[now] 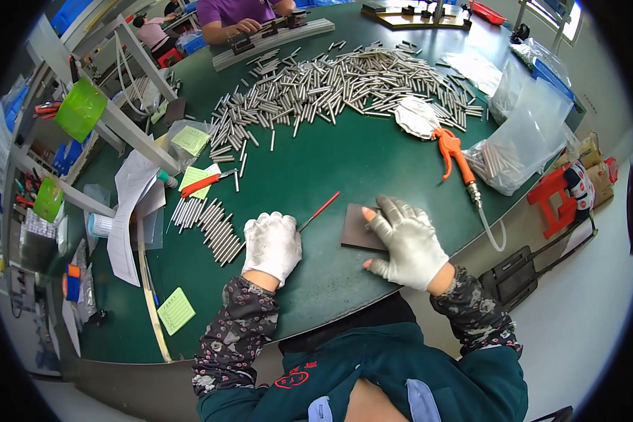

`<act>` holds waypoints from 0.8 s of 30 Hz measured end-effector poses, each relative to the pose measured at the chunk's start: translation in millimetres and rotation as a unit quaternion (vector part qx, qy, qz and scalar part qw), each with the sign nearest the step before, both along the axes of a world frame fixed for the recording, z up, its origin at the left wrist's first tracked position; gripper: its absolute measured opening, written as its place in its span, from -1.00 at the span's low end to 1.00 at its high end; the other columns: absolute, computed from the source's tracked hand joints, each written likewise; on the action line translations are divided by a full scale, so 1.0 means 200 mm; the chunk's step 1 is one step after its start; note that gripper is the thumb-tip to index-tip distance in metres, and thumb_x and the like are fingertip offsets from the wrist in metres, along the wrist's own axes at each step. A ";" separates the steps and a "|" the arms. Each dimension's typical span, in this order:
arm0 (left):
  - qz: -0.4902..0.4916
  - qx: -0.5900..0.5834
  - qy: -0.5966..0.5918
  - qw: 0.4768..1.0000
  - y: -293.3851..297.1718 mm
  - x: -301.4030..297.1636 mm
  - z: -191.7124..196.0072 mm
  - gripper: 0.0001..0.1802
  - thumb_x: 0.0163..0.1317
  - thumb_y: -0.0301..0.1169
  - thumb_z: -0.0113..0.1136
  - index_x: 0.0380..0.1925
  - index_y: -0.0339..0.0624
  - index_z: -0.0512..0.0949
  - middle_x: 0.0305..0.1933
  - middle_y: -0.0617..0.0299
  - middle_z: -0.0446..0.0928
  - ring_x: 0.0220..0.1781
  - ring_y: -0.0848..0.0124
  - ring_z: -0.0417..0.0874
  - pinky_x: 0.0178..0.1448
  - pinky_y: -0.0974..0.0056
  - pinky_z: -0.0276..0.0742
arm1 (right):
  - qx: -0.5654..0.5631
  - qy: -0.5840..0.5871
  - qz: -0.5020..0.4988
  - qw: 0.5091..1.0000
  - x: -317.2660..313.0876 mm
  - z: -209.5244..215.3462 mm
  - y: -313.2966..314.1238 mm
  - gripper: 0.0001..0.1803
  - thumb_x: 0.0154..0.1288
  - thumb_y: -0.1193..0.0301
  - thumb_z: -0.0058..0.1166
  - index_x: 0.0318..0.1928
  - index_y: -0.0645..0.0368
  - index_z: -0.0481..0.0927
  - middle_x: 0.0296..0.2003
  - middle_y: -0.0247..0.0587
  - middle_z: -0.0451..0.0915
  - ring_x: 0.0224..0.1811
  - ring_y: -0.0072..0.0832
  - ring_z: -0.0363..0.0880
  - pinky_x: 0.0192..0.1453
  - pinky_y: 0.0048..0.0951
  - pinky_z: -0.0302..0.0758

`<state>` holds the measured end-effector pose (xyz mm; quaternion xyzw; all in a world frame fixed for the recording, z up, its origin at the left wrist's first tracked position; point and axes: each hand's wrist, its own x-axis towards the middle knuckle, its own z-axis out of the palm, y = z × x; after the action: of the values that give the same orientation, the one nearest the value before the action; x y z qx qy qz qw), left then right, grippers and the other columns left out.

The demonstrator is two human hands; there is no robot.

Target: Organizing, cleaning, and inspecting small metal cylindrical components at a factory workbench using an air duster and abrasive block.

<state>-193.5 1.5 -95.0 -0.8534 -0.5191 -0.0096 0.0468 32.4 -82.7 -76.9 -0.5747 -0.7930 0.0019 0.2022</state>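
Centre frame, the gloved left hand (272, 245) clenched a thin red-handled tool (318, 212), grip hidden; the right hand (406, 243) lay flat, fingers released, covering part of a dark brown rectangular pad (359, 232)

We look steeply down from our head, close over our gloved hands (344, 243) at center; the table (316, 162) runs toward twelve o'clock.

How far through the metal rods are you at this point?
Looks done: a small neat row of rods lies left of the left hand. In hand: the left hand grips a thin red-handled tool; the right hand rests on a dark pad. Left: the big loose rod pile.
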 end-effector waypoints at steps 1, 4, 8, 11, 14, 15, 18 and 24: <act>0.003 0.000 0.000 1.000 0.00 -0.01 -0.01 -0.84 0.10 -0.29 0.13 -0.45 -0.10 0.61 -0.35 0.17 0.56 -0.18 0.22 0.58 -0.08 0.10 0.39 | 0.000 0.000 0.003 1.000 0.00 -0.03 0.01 -0.27 -0.07 0.12 0.26 0.14 0.16 0.45 0.09 0.09 0.42 0.11 0.01 0.38 0.20 -0.11 0.29; 0.045 0.024 0.027 0.998 -0.02 -0.06 -0.01 -0.86 0.05 -0.36 0.11 -0.47 -0.13 0.61 -0.38 0.16 0.57 -0.19 0.21 0.58 -0.08 0.09 0.38 | -0.051 -0.014 -0.059 0.997 0.03 -0.04 0.03 -0.33 -0.07 0.22 0.27 0.12 0.14 0.48 0.04 0.07 0.43 0.06 -0.04 0.41 0.17 -0.15 0.33; 0.105 0.105 0.001 0.989 -0.02 -0.17 -0.01 -0.85 -0.07 -0.33 0.18 -0.57 -0.16 0.60 -0.47 0.11 0.56 -0.31 0.14 0.61 -0.17 0.05 0.43 | 0.056 -0.023 -0.246 0.967 0.18 -0.01 0.01 -0.35 -0.05 0.21 0.24 0.11 0.18 0.46 -0.02 -0.01 0.46 0.02 -0.09 0.43 0.13 -0.13 0.34; 0.129 0.075 0.015 0.989 -0.01 -0.17 -0.01 -0.84 -0.09 -0.32 0.17 -0.58 -0.17 0.60 -0.48 0.09 0.57 -0.34 0.13 0.61 -0.18 0.03 0.44 | 0.041 -0.040 -0.323 0.945 0.31 -0.07 0.00 -0.33 -0.07 0.18 0.26 0.11 0.17 0.46 -0.01 -0.04 0.45 0.05 -0.06 0.41 0.20 -0.11 0.29; 0.127 0.079 0.011 0.989 0.00 -0.17 -0.02 -0.84 -0.11 -0.32 0.15 -0.62 -0.16 0.60 -0.52 0.08 0.57 -0.37 0.12 0.62 -0.19 0.05 0.44 | 0.043 -0.063 -0.312 0.947 0.32 -0.11 -0.03 -0.30 -0.08 0.17 0.27 0.12 0.17 0.45 0.07 0.00 0.40 0.16 -0.02 0.34 0.24 -0.08 0.24; 0.128 0.070 0.019 0.989 0.00 -0.17 -0.03 -0.84 -0.12 -0.32 0.15 -0.63 -0.16 0.60 -0.52 0.08 0.58 -0.37 0.12 0.62 -0.20 0.05 0.43 | 0.036 -0.084 -0.315 0.945 0.30 -0.09 -0.05 -0.28 -0.09 0.16 0.28 0.14 0.17 0.43 0.12 0.02 0.37 0.20 -0.01 0.30 0.24 -0.07 0.23; 0.153 0.000 0.046 0.987 0.01 -0.16 0.00 -0.83 -0.10 -0.32 0.12 -0.57 -0.13 0.64 -0.48 0.08 0.60 -0.33 0.14 0.62 -0.17 0.07 0.38 | 0.067 -0.111 -0.294 0.947 0.28 -0.05 -0.07 -0.24 -0.10 0.15 0.28 0.16 0.16 0.41 0.18 0.04 0.33 0.26 0.00 0.26 0.25 -0.05 0.20; 0.177 -0.078 0.052 0.980 0.06 -0.22 0.08 -0.80 -0.02 -0.31 0.10 -0.48 -0.12 0.65 -0.39 0.09 0.61 -0.25 0.15 0.63 -0.10 0.08 0.34 | 0.146 -0.069 -0.133 0.978 0.15 0.24 0.06 -0.42 -0.06 0.26 0.23 0.05 0.14 0.48 0.18 0.07 0.33 0.24 0.02 0.27 0.24 -0.05 0.24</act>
<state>-236.9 14.0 -79.4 -0.7482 -0.6581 0.0836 0.0075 62.2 -69.8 -29.7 -0.6381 -0.7130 -0.1807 0.2276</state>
